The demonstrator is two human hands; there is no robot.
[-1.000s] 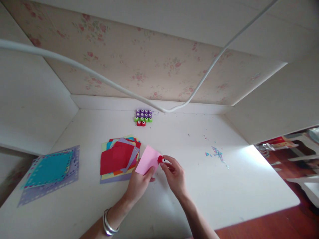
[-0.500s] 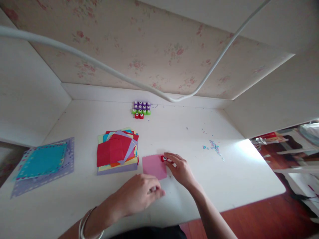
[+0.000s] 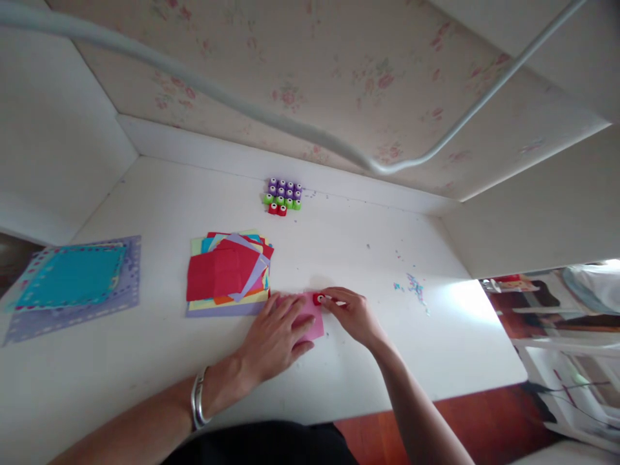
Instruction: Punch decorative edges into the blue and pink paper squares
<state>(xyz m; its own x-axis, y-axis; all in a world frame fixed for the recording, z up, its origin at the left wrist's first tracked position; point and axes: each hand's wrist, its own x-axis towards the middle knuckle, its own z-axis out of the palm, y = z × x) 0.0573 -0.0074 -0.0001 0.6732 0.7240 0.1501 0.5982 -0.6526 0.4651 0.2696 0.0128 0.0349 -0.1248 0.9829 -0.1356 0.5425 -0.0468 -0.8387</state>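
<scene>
A pink square of paper [image 3: 314, 321] lies on the white desk in front of me. My left hand [image 3: 277, 332] rests flat over its left part, fingers spread. At its upper right corner sits a small red craft punch [image 3: 318, 299]. My right hand [image 3: 352, 315] grips that punch between thumb and fingers. Just left of the pink sheet is a pile of coloured paper [image 3: 227, 274], red on top with purple, yellow and orange edges showing.
Several purple, green and red punches [image 3: 283, 194] stand in rows near the back wall. Blue and purple sheets with punched borders [image 3: 72, 278] lie at the far left. Tiny paper cut-outs [image 3: 415, 289] are scattered on the right. A white cable [image 3: 290, 126] hangs across the wall.
My left hand has gone from a loose curl above the desk to lying flat on the pink paper. My right hand keeps the red punch at the corner. The view has tilted.
</scene>
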